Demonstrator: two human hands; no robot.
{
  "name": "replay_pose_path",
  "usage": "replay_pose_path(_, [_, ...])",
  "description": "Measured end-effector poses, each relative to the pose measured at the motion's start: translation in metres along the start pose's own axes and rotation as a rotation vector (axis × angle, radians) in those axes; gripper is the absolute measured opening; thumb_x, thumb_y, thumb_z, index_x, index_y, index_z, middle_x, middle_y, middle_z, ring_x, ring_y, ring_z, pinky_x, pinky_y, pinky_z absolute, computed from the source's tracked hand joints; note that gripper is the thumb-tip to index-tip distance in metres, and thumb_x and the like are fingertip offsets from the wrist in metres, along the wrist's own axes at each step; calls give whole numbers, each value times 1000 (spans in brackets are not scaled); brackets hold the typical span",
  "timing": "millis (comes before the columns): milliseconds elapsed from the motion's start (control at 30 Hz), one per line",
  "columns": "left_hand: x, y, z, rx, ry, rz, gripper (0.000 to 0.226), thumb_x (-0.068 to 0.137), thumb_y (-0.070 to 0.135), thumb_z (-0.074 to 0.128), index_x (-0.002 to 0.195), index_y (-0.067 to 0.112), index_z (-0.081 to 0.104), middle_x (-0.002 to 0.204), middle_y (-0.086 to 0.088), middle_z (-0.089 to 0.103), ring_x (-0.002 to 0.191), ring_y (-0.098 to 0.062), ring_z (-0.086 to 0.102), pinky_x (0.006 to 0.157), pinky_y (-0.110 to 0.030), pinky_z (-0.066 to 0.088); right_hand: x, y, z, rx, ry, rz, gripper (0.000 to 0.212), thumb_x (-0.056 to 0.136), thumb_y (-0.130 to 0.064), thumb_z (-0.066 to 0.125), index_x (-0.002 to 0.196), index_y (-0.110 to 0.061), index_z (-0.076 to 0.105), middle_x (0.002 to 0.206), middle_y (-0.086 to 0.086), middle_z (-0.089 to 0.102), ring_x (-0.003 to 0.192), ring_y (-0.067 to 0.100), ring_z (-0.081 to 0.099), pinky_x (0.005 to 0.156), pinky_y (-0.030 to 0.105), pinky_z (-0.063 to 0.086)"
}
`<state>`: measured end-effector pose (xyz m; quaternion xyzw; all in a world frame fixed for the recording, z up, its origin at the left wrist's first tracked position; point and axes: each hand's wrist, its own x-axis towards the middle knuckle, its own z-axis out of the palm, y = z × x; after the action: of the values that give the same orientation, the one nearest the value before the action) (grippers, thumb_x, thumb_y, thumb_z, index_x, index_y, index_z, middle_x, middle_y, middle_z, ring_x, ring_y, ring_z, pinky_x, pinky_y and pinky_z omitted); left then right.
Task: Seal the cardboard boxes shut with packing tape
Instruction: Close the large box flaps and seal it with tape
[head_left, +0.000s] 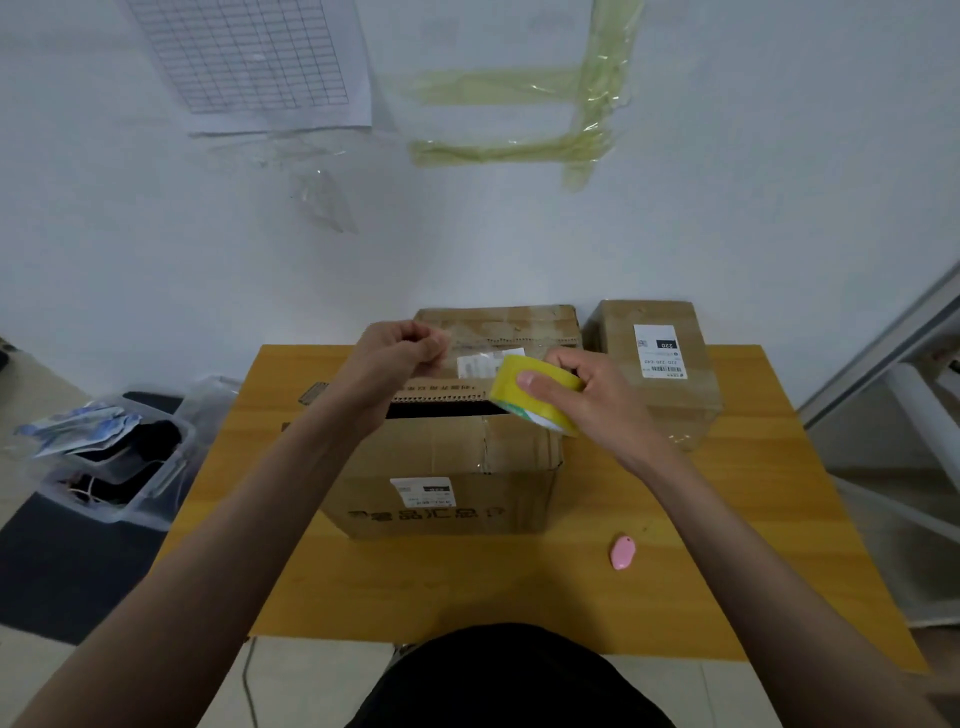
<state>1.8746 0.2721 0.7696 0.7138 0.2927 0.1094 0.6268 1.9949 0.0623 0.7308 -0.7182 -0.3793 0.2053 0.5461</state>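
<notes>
Cardboard fills the middle of our view: a large open box (447, 457) sits on a yellow wooden surface (519, 597), its top flaps not quite meeting, so a dark slot shows along the seam; behind it stands a second box (498, 327), and to the right a third box (657, 364) with a white label. Our right hand (587, 400) curls round a yellow roll of packing tape (535, 395), thumb pressed on its outer face, held just above the open box's far right corner; our left hand (400, 358) is closed in a pinch, raised over the seam, and appears to grip the free end of clear tape (the strip itself is too faint to trace with certainty). We judge the step in hand to be drawing out a length of tape; the seam is not yet sealed. Next, we think, the flaps need closing and the strip laying straight along the slot, then pressing flat. A small pink object (622, 553), perhaps a cutter, lies on the surface near the front right.
</notes>
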Motion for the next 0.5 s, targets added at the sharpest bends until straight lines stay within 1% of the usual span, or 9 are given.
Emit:
replay_pose_path(100, [2,15,4,33,59,84,12,100,7,58,92,7,67,83,-4,64,76,-12,59,72,-20,53,3,2,2,-86,122,21,41,94,-33,69,62,-17,48,59,-7,44,56,8,45,53,16,32])
replay_pose_path(167, [2,20,7,64,77,130,12,101,8,56,94,8,65,85,-4,63,78,-12,59,75,-22,54,3,4,5,-92,171,45,41,93,-34,69,62,-17,49,61,-3,47,58,9,47,53,15,34])
replay_pose_path(233, [3,20,13,75,69,167,9,103,10,54,98,9,62,89,-4,62,85,-15,61,86,-30,55,2,3,9,-63,214,70,42,93,-34,69,62,-18,46,61,-3,47,57,6,46,53,13,34])
replay_pose_path(267, [3,20,18,78,59,185,5,102,12,56,101,10,60,93,-4,63,88,-16,63,89,-34,55,0,2,12,-46,231,85,42,94,-34,68,62,-18,45,61,-4,46,56,3,45,53,12,34])
replay_pose_path(300, [2,22,23,95,55,212,4,101,14,59,102,10,57,97,-4,64,90,-16,65,89,-35,56,-1,3,14,-35,240,102,42,94,-35,67,63,-18,44,62,-4,45,56,2,44,54,13,34])
replay_pose_path(367, [3,28,33,175,71,318,10,98,16,65,100,14,55,101,-5,67,90,-17,68,84,-30,57,-5,7,16,-8,225,155,42,95,-40,65,67,-16,46,64,-2,45,59,7,44,58,20,35])
replay_pose_path(433, [3,41,45,278,86,451,12,95,14,68,93,15,57,95,1,68,87,-10,66,77,-21,52,-10,12,13,15,189,191,42,96,-43,62,69,-15,46,63,-2,42,60,11,42,60,26,33])
replay_pose_path(500, [3,55,59,368,49,541,13,91,9,71,89,14,59,87,8,65,79,-2,61,72,-14,48,-16,12,10,70,178,209,45,97,-45,60,68,-13,46,63,0,40,62,13,42,62,28,32])
